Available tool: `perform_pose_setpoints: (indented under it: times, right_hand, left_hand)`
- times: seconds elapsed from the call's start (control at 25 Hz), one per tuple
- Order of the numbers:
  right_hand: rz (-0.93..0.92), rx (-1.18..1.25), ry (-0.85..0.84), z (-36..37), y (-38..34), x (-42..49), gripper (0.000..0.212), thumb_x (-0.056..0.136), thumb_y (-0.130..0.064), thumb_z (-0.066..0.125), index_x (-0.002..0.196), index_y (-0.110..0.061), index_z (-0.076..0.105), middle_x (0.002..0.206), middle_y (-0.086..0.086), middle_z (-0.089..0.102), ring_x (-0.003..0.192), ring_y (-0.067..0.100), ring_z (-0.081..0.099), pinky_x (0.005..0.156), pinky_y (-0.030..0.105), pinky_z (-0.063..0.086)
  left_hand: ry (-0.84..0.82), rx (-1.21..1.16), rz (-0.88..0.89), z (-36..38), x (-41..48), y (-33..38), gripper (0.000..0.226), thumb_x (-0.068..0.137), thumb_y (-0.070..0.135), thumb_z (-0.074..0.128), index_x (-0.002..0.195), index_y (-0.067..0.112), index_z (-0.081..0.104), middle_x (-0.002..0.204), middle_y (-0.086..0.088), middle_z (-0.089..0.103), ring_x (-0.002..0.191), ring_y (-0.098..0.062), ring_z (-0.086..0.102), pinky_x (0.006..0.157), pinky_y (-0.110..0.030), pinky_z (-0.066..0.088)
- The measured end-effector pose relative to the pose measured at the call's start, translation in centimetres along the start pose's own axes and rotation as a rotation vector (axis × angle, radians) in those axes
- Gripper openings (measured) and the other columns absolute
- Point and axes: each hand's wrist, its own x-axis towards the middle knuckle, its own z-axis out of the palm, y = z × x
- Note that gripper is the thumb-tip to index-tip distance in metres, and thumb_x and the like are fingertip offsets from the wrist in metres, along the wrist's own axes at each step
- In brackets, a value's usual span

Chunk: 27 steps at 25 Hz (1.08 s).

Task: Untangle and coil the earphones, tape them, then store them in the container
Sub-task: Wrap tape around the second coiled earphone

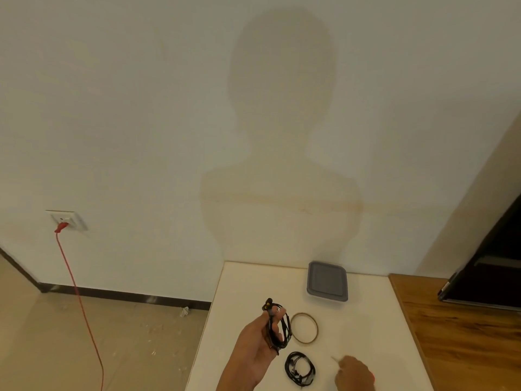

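My left hand is raised above the white table and grips a coil of black earphones, the loops wound round its fingers. A second coiled black earphone set lies on the table just right of that hand. A thin ring of tape lies flat behind it. My right hand rests low at the table's front right, its fingers curled and pinching a small pale strip that looks like tape. The grey-lidded container stands shut at the back of the table.
The table stands against a white wall. A wooden surface with a dark panel adjoins its right side. A red cable hangs from a wall socket on the left, above a bare floor with scattered debris.
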Motion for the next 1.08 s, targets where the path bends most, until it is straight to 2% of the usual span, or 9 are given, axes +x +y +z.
perform_pose_setpoints:
  times: [0.08, 0.16, 0.28, 0.36, 0.52, 0.64, 0.72, 0.92, 1.08]
  right_hand:
    - [-0.014, 0.509, -0.026, -2.6, -4.7, -1.7, 0.012, 0.09, -0.013, 0.062, 0.088, -0.004, 0.069, 0.083, 0.013, 0.072, 0.08, 0.025, 0.067, 0.075, 0.031, 0.05]
    - [-0.228, 0.899, -0.152, -5.1, -8.7, -3.7, 0.016, 0.094, -0.01, 0.055, 0.097, -0.005, 0.071, 0.089, 0.012, 0.074, 0.081, 0.022, 0.068, 0.077, 0.032, 0.054]
    - [-0.482, 0.842, -0.386, -8.2, -12.3, -6.5, 0.024, 0.094, -0.019, 0.054, 0.11, -0.009, 0.069, 0.103, 0.008, 0.073, 0.099, 0.017, 0.069, 0.088, 0.032, 0.054]
    - [-0.564, 0.742, -0.449, -9.4, -12.8, -7.7, 0.021, 0.092, -0.019, 0.059, 0.107, -0.012, 0.071, 0.102, 0.008, 0.074, 0.1, 0.021, 0.068, 0.091, 0.032, 0.053]
    - [-0.515, 0.811, -0.366, -10.7, -12.9, -9.9, 0.015, 0.084, -0.012, 0.069, 0.096, -0.006, 0.074, 0.094, 0.016, 0.075, 0.095, 0.032, 0.07, 0.086, 0.035, 0.056]
    - [-0.478, 0.851, -0.326, -11.4, -13.0, -11.3, 0.013, 0.079, -0.008, 0.073, 0.089, 0.0, 0.073, 0.088, 0.019, 0.075, 0.09, 0.036, 0.07, 0.076, 0.031, 0.058]
    - [-0.48, 0.837, -0.329, -11.8, -13.1, -12.1, 0.017, 0.076, -0.008, 0.076, 0.088, 0.003, 0.072, 0.088, 0.02, 0.074, 0.089, 0.038, 0.07, 0.075, 0.033, 0.058]
    - [-0.523, 0.794, -0.408, -13.3, -13.5, -14.3, 0.024, 0.079, -0.012, 0.073, 0.092, 0.007, 0.07, 0.091, 0.019, 0.074, 0.083, 0.026, 0.071, 0.072, 0.027, 0.056]
    - [-0.529, 0.803, -0.338, -13.2, -13.4, -15.5, 0.017, 0.086, -0.005, 0.065, 0.091, 0.011, 0.066, 0.089, 0.017, 0.075, 0.079, 0.024, 0.072, 0.07, 0.027, 0.057]
  left_hand:
    - [-0.015, 0.028, 0.015, 0.9, -0.9, 0.2, 0.025, 0.1, 0.012, 0.043, 0.097, 0.002, 0.065, 0.093, -0.012, 0.075, 0.043, -0.009, 0.057, 0.06, -0.026, 0.044]
    - [-0.033, 0.051, 0.041, 2.0, -2.2, 0.3, 0.025, 0.1, 0.012, 0.044, 0.098, 0.002, 0.066, 0.094, -0.013, 0.074, 0.045, -0.01, 0.056, 0.062, -0.027, 0.044]
    - [-0.059, 0.121, 0.091, 3.5, -4.5, 0.4, 0.025, 0.098, 0.012, 0.045, 0.097, 0.001, 0.068, 0.077, -0.01, 0.071, 0.05, -0.012, 0.054, 0.062, -0.028, 0.044]
    - [-0.077, 0.17, 0.117, 4.0, -6.0, 0.4, 0.026, 0.098, 0.013, 0.046, 0.096, 0.002, 0.069, 0.066, -0.007, 0.067, 0.051, -0.012, 0.055, 0.058, -0.027, 0.045]
    - [-0.107, 0.191, 0.139, 4.6, -8.7, 0.2, 0.024, 0.097, 0.011, 0.047, 0.099, -0.001, 0.068, 0.067, -0.008, 0.064, 0.046, -0.011, 0.055, 0.047, -0.024, 0.049]
    - [-0.126, 0.18, 0.15, 4.6, -10.2, 0.0, 0.027, 0.099, 0.012, 0.045, 0.102, -0.002, 0.067, 0.07, -0.009, 0.067, 0.048, -0.011, 0.056, 0.047, -0.023, 0.05]
    - [-0.128, 0.188, 0.154, 4.4, -10.9, -0.1, 0.028, 0.1, 0.012, 0.043, 0.098, -0.002, 0.068, 0.069, -0.009, 0.067, 0.048, -0.011, 0.056, 0.047, -0.024, 0.05]
    - [-0.134, 0.229, 0.169, 3.9, -12.7, -0.1, 0.024, 0.098, 0.012, 0.047, 0.097, 0.002, 0.069, 0.069, -0.007, 0.065, 0.051, -0.01, 0.056, 0.054, -0.024, 0.046]
    - [-0.13, 0.28, 0.193, 3.6, -13.5, -0.1, 0.02, 0.096, 0.012, 0.051, 0.093, 0.007, 0.07, 0.064, -0.002, 0.066, 0.049, -0.008, 0.056, 0.059, -0.025, 0.041]
